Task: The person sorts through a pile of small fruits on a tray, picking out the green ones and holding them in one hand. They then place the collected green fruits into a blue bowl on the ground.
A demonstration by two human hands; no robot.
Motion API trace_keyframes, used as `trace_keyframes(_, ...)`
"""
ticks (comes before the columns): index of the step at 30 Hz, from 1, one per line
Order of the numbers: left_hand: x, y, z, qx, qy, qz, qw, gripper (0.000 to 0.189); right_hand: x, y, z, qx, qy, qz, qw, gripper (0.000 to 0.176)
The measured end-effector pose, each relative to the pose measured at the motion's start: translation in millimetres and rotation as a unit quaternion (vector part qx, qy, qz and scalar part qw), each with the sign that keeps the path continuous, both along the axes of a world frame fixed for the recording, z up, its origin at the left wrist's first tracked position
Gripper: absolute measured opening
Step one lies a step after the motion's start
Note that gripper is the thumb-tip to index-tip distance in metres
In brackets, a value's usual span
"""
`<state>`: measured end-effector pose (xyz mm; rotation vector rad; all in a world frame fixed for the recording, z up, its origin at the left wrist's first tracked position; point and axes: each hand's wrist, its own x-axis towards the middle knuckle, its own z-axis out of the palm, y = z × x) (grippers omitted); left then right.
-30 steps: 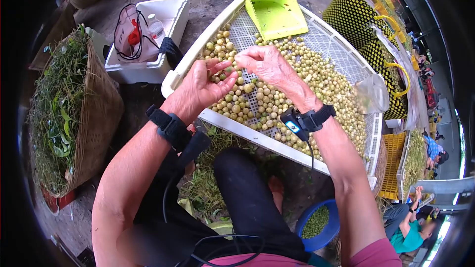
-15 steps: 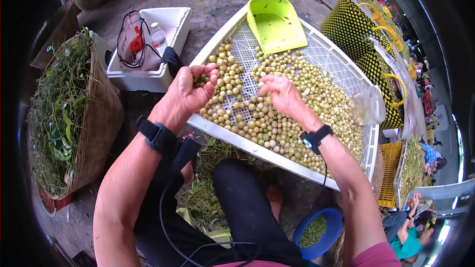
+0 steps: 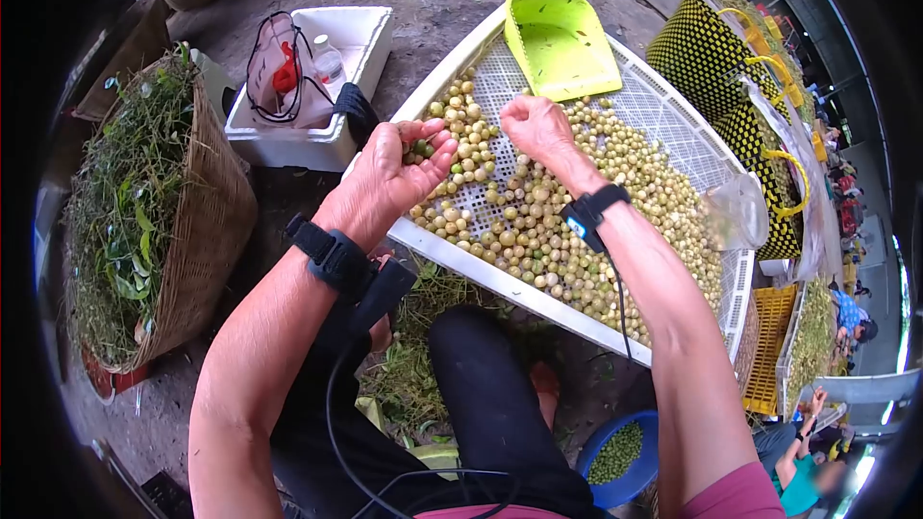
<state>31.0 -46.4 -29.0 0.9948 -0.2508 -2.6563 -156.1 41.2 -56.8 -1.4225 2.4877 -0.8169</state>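
Note:
My left hand [image 3: 396, 171] is cupped palm up over the near left part of a white mesh tray [image 3: 486, 267], with a few dark green round fruits [image 3: 419, 149] in its curled fingers. Small round yellow-green fruits [image 3: 558, 221] cover much of the tray, and a smaller cluster lies beside the left hand. My right hand [image 3: 541, 131] hovers above the middle of the tray, its fingers pinched together; whatever is between them is hidden. Both wrists wear black straps. A lime-green dustpan [image 3: 562, 43] rests at the tray's far end.
A clear plastic container [image 3: 735, 211] sits on the tray's right side. To the left stand a wicker basket [image 3: 207, 221] of cut greenery and a white foam box [image 3: 370, 38]. A blue basin [image 3: 644, 457] with green fruits is below; yellow-black woven bags [image 3: 687, 53] stand right.
My right hand has moved away from me over the tray, and its fingers have drawn together. The left hand stays cupped around the green fruits. The whole view has shifted slightly.

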Motion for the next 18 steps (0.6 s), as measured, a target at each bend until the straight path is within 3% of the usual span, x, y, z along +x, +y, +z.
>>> trace_keyframes(2,3,7,14,-0.012,-0.028,0.003,1.0,0.019,27,1,22,-0.12,-0.15,0.09,0.977,0.012)
trace_keyframes(5,2,0,1,0.026,0.004,0.015,1.0,0.02,47,2,37,-0.092,-0.199,0.141,0.965,0.013)
trace_keyframes(8,2,-8,-1,0.032,0.024,0.022,0.999,0.019,48,3,9,-0.023,-0.054,0.103,0.993,0.016)
trace_keyframes(12,5,-14,-2,0.029,0.027,0.018,0.999,0.015,71,4,-7,0.077,0.136,0.093,0.983,0.013)
trace_keyframes(18,10,-16,-8,-0.003,0.005,-0.001,1.0,0.015,67,7,0,0.161,0.166,0.083,0.969,0.014)
